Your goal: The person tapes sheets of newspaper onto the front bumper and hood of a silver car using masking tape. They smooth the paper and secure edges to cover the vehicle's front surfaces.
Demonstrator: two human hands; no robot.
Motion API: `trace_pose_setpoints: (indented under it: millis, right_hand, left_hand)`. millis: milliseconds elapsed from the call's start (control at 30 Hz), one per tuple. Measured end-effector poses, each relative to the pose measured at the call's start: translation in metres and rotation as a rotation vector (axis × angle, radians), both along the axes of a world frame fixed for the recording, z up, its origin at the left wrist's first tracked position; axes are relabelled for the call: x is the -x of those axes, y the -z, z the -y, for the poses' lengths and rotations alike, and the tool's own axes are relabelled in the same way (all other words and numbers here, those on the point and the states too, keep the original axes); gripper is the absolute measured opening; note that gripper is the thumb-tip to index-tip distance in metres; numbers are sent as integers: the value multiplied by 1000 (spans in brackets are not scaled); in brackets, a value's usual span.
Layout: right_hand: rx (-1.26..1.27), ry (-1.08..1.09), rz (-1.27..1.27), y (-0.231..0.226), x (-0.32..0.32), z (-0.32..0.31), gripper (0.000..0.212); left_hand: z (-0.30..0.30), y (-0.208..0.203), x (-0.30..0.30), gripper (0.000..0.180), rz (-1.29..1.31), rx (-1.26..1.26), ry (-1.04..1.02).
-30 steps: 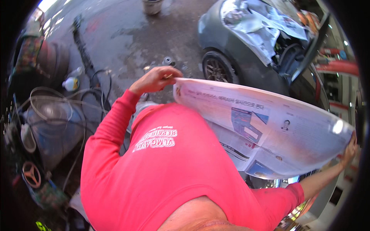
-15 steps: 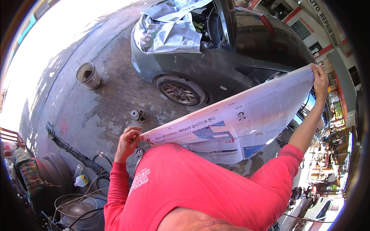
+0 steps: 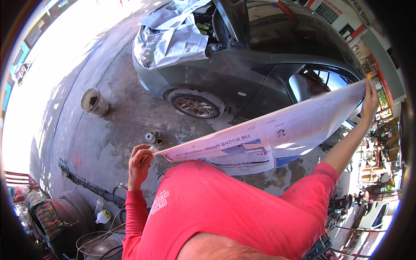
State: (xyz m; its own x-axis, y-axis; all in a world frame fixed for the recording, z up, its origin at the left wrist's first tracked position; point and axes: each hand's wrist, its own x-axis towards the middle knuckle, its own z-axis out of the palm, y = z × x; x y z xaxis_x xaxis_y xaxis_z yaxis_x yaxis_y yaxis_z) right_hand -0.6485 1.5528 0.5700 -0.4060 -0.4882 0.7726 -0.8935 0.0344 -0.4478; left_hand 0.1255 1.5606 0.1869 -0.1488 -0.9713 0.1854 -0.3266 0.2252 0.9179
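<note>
A wide newspaper sheet point(image 3: 264, 134) is stretched in front of me, sloping up to the right, its lower part hanging in loose folds. At its near left corner the fingers of my left hand point(image 3: 139, 167) are pinched together. A small pale tip shows between them; whether it is paper or something else I cannot tell. My right hand point(image 3: 369, 104) grips the far right corner, with that arm reaching outward. Beyond the sheet stands a dark grey car point(image 3: 255, 60). More newspaper point(image 3: 177, 45) covers its front end, beside the exposed engine bay.
On the concrete floor stand a dirty bucket point(image 3: 94, 103) and a small cluster of cans point(image 3: 153, 138). Tyres point(image 3: 76, 212), a bottle with a yellow label point(image 3: 103, 216) and coiled cable point(image 3: 99, 245) lie at the lower left. Cluttered shelves point(image 3: 381, 160) line the right side.
My right hand has moved outward and slightly down, pulling the sheet rightward. The left fingers have shifted slightly left and curled tighter at the corner. The car's side window now shows more.
</note>
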Motion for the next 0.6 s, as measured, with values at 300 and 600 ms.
trace_pose_setpoints:
  millis: [300, 600]
  right_hand:
    - [314, -611, -150, 52, -87, -95, 29]
    - [356, -814, -285, 23, -131, -53, 43]
  left_hand:
    - [-40, 126, -1, 11, -647, -501, -473]
    - [-23, 69, -30, 59, -387, -239, -616]
